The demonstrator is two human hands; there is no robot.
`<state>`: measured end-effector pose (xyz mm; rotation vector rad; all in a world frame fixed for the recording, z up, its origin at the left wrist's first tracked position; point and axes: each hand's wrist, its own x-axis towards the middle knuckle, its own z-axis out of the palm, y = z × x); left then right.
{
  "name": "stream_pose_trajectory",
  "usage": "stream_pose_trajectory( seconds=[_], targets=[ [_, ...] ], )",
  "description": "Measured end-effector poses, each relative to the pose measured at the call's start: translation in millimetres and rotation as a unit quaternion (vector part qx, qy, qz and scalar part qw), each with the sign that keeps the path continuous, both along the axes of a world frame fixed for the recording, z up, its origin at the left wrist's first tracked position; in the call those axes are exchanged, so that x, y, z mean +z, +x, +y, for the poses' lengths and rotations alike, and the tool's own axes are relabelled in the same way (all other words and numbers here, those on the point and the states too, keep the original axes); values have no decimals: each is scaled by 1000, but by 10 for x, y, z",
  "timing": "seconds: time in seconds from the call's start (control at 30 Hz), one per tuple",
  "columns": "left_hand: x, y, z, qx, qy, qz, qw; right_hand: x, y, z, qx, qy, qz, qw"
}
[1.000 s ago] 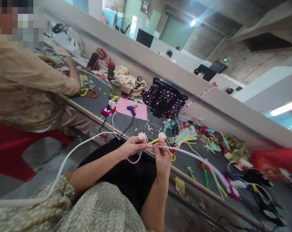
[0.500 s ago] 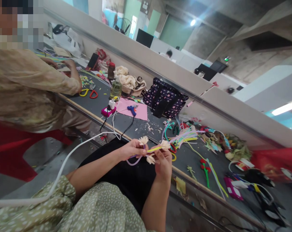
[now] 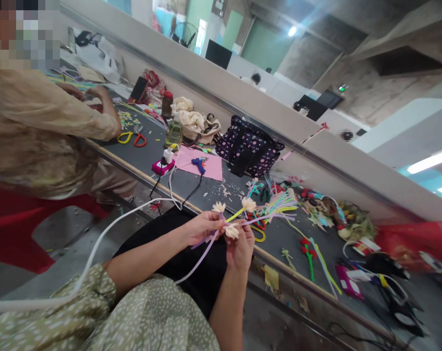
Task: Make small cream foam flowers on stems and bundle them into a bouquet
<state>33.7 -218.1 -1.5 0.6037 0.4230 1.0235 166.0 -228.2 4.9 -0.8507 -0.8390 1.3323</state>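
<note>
Over my lap, my left hand (image 3: 205, 228) is closed, with thumb and fingers pinching the stems of a small bunch of cream flowers. One flower (image 3: 218, 207) rises just above that hand, another (image 3: 249, 204) tops a yellow stem (image 3: 235, 214), and a third flower (image 3: 231, 231) sits between my hands. My right hand (image 3: 240, 247) is closed at the purple pipe cleaner (image 3: 267, 218), which sticks out to the right; its fingertips are partly hidden. A second purple length (image 3: 202, 258) hangs below my left hand towards my lap.
Pipe cleaners (image 3: 279, 204) lie on the dark table beyond my right hand, with scissors (image 3: 258, 234) near the edge. A blue glue gun (image 3: 199, 165) rests on pink paper (image 3: 215, 170). A white cable (image 3: 114, 222) crosses on the left. A co-worker (image 3: 41, 126) sits at left.
The purple loop under my left hand has opened into a longer strand hanging down. A purple length now extends right past my right hand, and the lower flower has turned upward.
</note>
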Motion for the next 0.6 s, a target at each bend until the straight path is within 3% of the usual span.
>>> stream_pose_trajectory(
  seconds=[0.17, 0.3, 0.37, 0.43, 0.53, 0.6],
  targets=[
    [-14, 21, 20, 24, 14, 27, 999, -52, 11, 21, -15, 25, -33, 999],
    [0, 8, -1, 155, 107, 129, 974, -57, -21, 53, -86, 57, -72, 992],
    [26, -17, -19, 230, 171, 225, 931, -47, -39, 58, -124, 73, -98, 985],
    [61, -42, -42, 284, 257, 321, 866, -32, -56, 53, -147, 90, -120, 978],
    [114, -45, -76, 313, 377, 401, 774, -9, -84, 34, -157, 104, -135, 973],
    [133, -23, -89, 321, 407, 421, 744, 6, -109, 19, -158, 105, -145, 971]
  ],
)
